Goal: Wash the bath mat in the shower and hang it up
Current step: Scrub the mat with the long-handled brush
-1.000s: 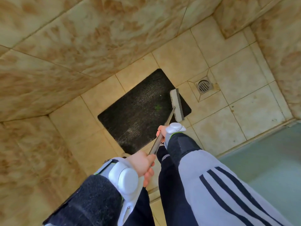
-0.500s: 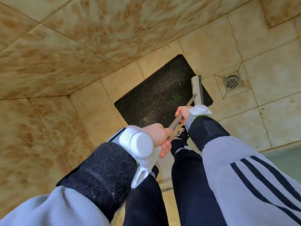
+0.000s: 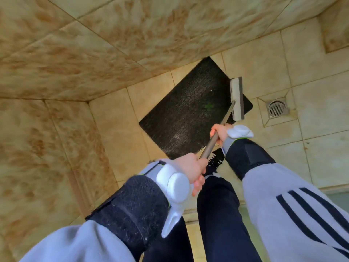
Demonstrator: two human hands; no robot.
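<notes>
Quick status from my end. The bath mat is lying flat on the tiled shower floor, and it's dark with a little green spot on it. One corner is tucked right up against the marbled wall. The floor drain is near the mat's opposite corner but not touching it.

Both hands are on a long-handled scrub brush. The left grip is wrapped tight around the top end of the metal pole. The right grip is closed around the same pole further down, closer to the mat.

The brush head lies along the mat's edge on the drain side. Its far end sticks out over bare tile. I can't tell for sure whether the bristles are pressed into the mat.

Each wrist has a white tracker strapped on, the left tracker and the right tracker. A black shoe stands just beside the mat's near edge, under the pole.
</notes>
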